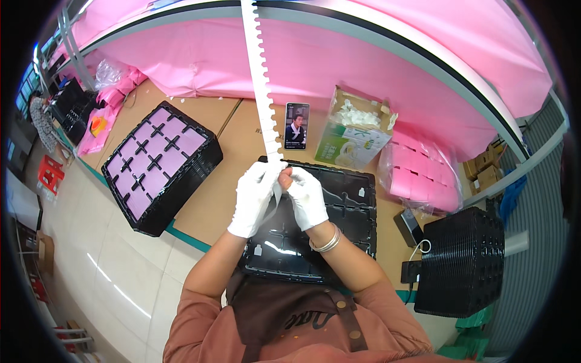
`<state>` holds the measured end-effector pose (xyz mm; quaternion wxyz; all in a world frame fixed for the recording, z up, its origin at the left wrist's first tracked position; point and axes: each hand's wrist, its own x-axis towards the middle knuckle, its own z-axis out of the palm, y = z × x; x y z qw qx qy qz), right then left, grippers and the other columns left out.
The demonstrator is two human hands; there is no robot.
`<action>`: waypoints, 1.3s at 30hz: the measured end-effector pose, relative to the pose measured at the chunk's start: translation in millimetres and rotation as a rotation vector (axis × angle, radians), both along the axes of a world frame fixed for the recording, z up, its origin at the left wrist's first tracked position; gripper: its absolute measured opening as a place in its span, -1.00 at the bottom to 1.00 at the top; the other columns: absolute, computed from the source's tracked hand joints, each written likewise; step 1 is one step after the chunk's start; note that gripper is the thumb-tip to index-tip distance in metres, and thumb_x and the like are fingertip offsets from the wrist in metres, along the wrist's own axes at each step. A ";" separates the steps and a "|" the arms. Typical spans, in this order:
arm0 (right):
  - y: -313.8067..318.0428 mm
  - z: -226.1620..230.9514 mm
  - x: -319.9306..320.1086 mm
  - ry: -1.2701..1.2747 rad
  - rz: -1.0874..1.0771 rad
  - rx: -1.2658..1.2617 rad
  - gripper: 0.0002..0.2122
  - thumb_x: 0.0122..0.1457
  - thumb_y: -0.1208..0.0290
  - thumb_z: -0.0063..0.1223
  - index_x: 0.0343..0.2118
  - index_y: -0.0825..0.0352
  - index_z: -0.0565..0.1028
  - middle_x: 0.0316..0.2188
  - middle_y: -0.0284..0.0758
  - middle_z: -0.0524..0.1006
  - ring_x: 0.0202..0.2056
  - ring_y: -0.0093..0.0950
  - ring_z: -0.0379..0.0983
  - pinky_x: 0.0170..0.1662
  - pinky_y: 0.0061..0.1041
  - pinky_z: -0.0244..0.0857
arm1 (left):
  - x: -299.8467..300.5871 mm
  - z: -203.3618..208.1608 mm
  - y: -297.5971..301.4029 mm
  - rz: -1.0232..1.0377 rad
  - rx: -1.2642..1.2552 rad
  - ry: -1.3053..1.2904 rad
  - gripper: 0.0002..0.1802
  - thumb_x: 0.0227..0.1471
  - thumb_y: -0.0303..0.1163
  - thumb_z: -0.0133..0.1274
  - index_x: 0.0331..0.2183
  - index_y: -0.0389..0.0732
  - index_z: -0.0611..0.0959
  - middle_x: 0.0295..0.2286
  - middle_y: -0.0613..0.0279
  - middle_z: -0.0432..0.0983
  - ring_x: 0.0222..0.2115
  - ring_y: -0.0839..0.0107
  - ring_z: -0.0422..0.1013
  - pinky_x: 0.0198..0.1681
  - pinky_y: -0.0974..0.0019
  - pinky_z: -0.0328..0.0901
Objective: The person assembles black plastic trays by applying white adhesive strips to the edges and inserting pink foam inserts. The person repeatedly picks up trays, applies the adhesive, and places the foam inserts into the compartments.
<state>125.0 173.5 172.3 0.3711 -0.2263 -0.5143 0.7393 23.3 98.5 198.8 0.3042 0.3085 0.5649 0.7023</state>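
A long white strip with a notched edge (pixel 261 72), seemingly a strip of labels, hangs down from the top of the view to my hands. My left hand (pixel 251 196), in a white glove, is closed on its lower end. My right hand (pixel 307 196), gloved with a bare fingertip showing, pinches close against the left at the same end. A thin pale tail of the strip curls down between them. Under both hands lies a black plastic tray (pixel 348 218) with compartments. Two small white labels sit on it, one label (pixel 258 250) near left, another label (pixel 362 192) far right.
Left stands a stack of black trays with pink sheets (pixel 166 142). Behind my hands are a propped phone (pixel 296 126) and a carton (pixel 351 142) holding white scraps. Right are bagged pink pieces (pixel 420 175), a black box with a cable (pixel 409 227) and stacked black trays (pixel 463 263).
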 end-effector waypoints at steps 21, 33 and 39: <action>21.7 -17.8 249.6 -0.954 0.059 0.714 -0.86 -0.24 0.66 0.29 -0.58 0.31 0.57 -0.49 -0.34 0.48 -0.35 -0.37 0.44 -0.23 -0.44 0.34 | -62.7 -74.7 -54.7 0.623 -0.375 0.909 -0.46 0.13 -0.32 0.11 0.10 -0.29 0.39 0.08 -0.02 0.25 0.03 0.22 0.32 0.09 0.15 0.24; -7.4 -60.4 235.1 -1.282 -0.140 0.760 -0.78 -0.25 0.68 0.28 -0.50 0.35 0.47 -0.35 -0.23 0.42 -0.22 -0.22 0.39 -0.15 -0.32 0.34 | -1.1 -131.9 -74.1 0.163 -0.245 0.334 -0.62 0.03 -0.50 0.19 -0.06 -0.24 0.56 -0.39 0.35 0.44 -0.53 0.64 0.27 -0.38 0.50 0.28; -13.9 -46.3 239.3 -1.256 -0.063 0.897 -0.75 -0.24 0.66 0.30 -0.46 0.34 0.47 -0.37 -0.22 0.43 -0.27 -0.18 0.41 -0.18 -0.31 0.35 | 5.9 -117.0 -74.3 0.178 -0.382 0.689 -0.59 -0.04 -0.52 0.21 -0.08 -0.17 0.58 -0.35 0.25 0.47 -0.57 0.53 0.30 -0.41 0.42 0.31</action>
